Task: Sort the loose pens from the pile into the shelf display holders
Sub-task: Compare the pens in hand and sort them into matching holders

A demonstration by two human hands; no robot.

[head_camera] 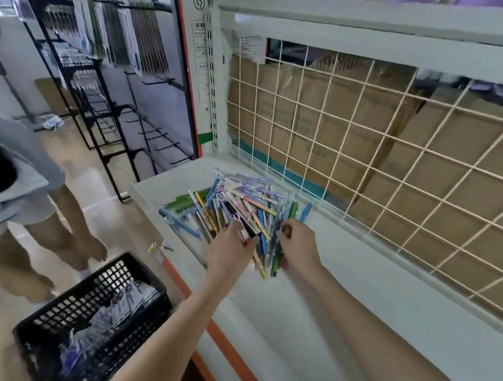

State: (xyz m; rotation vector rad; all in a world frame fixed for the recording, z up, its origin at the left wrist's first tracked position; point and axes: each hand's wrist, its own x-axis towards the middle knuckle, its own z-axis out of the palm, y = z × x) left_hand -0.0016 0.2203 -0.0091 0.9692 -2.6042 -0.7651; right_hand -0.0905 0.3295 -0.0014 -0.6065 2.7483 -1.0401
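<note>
A pile of loose pens (pixel 239 202) in blue, green, gold, pink and purple lies on the white shelf (pixel 319 296), near its left end. My left hand (pixel 232 248) holds a bunch of pens from the near side of the pile, fingers curled round them. Just to its right, my right hand (pixel 296 241) has its fingers curled on pens at the pile's near right edge. Several pens stick out below and between both hands. No display holders are in view.
A white wire grid (pixel 357 146) backs the shelf, with cardboard boxes (pixel 341 116) behind it. A black plastic basket (pixel 89 318) of packaged items stands on the floor at the left. Another person's legs (pixel 60 234) are beside it. Black hook racks (pixel 123 132) stand farther back.
</note>
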